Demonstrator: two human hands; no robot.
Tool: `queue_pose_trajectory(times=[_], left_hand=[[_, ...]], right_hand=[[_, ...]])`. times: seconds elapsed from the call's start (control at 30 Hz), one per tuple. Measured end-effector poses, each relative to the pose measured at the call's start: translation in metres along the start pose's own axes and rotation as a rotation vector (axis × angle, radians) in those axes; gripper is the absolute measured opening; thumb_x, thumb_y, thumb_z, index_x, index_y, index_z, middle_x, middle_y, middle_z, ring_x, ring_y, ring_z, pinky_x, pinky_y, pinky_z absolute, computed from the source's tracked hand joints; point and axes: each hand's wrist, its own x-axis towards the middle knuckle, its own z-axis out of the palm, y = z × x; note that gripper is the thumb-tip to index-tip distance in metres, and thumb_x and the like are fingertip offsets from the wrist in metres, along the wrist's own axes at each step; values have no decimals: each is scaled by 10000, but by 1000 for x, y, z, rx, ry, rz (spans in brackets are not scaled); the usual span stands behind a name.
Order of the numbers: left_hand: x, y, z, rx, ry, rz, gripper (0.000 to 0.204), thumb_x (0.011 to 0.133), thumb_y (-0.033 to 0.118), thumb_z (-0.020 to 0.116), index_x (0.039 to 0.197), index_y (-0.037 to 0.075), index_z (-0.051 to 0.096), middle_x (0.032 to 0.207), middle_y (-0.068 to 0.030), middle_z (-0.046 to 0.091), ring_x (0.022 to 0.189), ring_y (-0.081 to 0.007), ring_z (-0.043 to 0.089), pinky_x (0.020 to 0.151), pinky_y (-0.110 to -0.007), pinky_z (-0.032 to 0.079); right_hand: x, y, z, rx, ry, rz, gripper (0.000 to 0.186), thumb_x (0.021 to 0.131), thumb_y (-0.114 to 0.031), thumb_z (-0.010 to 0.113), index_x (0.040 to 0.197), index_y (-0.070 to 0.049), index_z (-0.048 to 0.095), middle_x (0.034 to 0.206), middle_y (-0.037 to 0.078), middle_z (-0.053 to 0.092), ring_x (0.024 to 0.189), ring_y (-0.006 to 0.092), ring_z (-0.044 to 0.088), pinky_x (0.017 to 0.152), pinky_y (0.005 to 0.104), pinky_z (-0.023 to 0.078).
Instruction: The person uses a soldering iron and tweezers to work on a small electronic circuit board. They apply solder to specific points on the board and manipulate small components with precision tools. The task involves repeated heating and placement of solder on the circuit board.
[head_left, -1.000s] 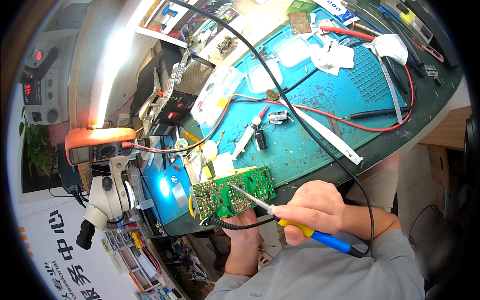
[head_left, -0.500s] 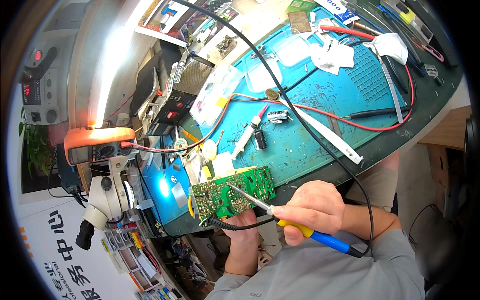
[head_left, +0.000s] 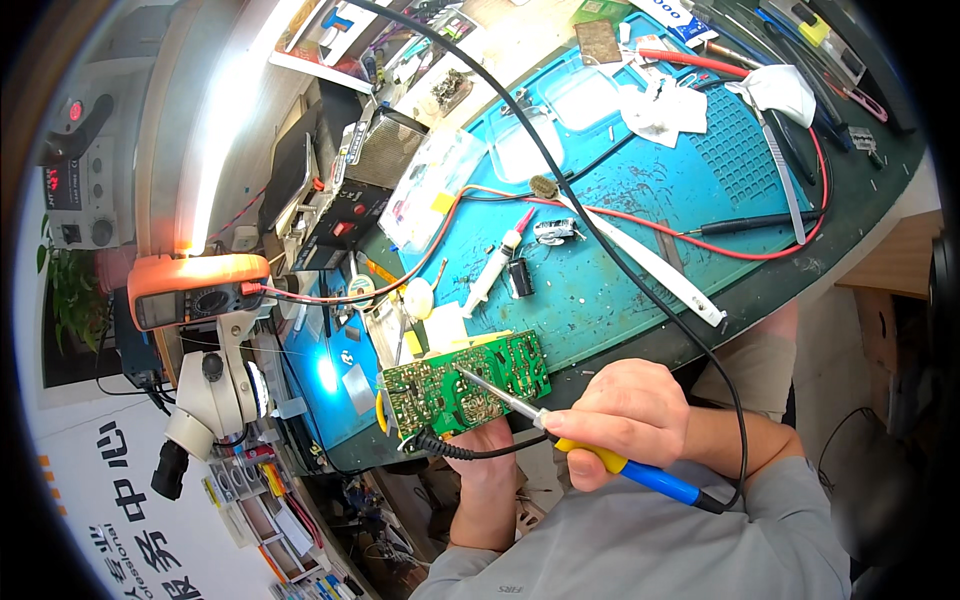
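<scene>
My right hand (head_left: 628,420) is closed round the yellow and blue handle of a soldering iron (head_left: 655,482). The iron's metal tip meets or hovers just over the solder side of a green circuit board (head_left: 470,385); I cannot tell which. From below, my left hand (head_left: 487,440) supports that board, its fingers mostly hidden underneath. A black cord with a ribbed sleeve (head_left: 440,446) comes off the board's near edge. Beyond the board lie a syringe (head_left: 497,268) with a pink tip, a black capacitor (head_left: 520,279) and a second capacitor (head_left: 555,232).
A blue work mat (head_left: 620,250) covers much of the bench. The iron's black cable (head_left: 655,295) arches over it. A white-handled brush (head_left: 650,262), crumpled tissue (head_left: 665,112) and a black probe (head_left: 755,225) lie farther off. An orange multimeter (head_left: 200,290) and a microscope (head_left: 215,395) stand left.
</scene>
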Motion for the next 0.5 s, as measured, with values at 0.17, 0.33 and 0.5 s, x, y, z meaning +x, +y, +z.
queue_pose_trajectory(times=[0.17,0.33,0.5], left_hand=[[-1,-1,3,24,-6,22,390,990,225,529,1323,23,524,1265,-161,618,1086,-283,649,917,-453,561],[0,0,0,19,30,13,381,986,215,528,1315,23,533,1258,-163,623,1073,-279,657,885,-445,578],[3,-1,-2,36,28,37,376,984,211,528,1304,15,540,1246,-172,628,1063,-282,662,872,-452,584]], right_hand=[[0,0,0,-1,1,0,216,847,-143,664,982,16,719,718,10,641,498,106,579,419,234,450],[1,0,1,9,4,-1,217,853,-147,665,984,18,720,714,10,640,501,106,587,418,233,456],[0,1,1,2,-5,-3,221,858,-149,664,988,21,719,709,11,638,500,107,590,415,233,455]])
